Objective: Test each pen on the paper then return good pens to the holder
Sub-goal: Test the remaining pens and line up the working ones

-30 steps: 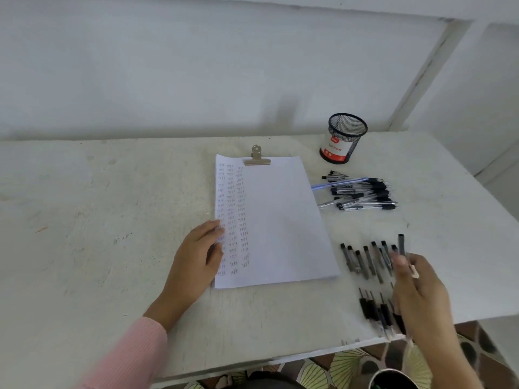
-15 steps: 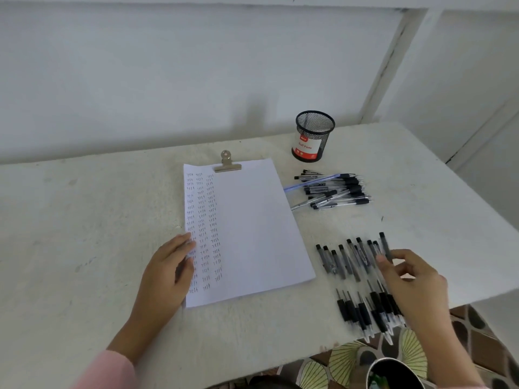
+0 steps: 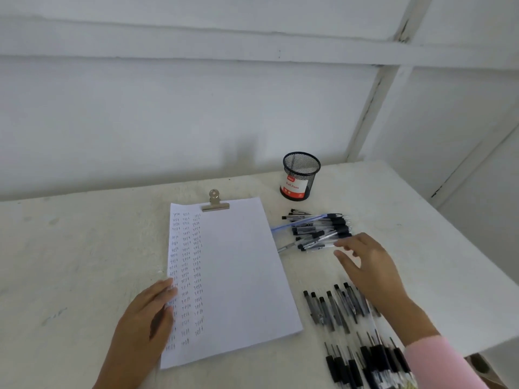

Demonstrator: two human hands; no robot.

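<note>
A white paper lies on the table under a metal clip, with columns of small test marks down its left side. My left hand rests flat on the paper's left edge. A black mesh pen holder stands behind, with nothing seen inside. A pile of capped pens lies right of the paper. My right hand hovers just by that pile, fingers spread and holding nothing. Rows of pens lie near the front edge, partly under my right arm.
The white table ends at a front edge bottom right and a right edge near the wall. A white wall runs close behind the holder.
My right hand has left the front rows of pens and moved away from me up to the capped pile. The camera has tilted upward. My left hand stays on the paper.
</note>
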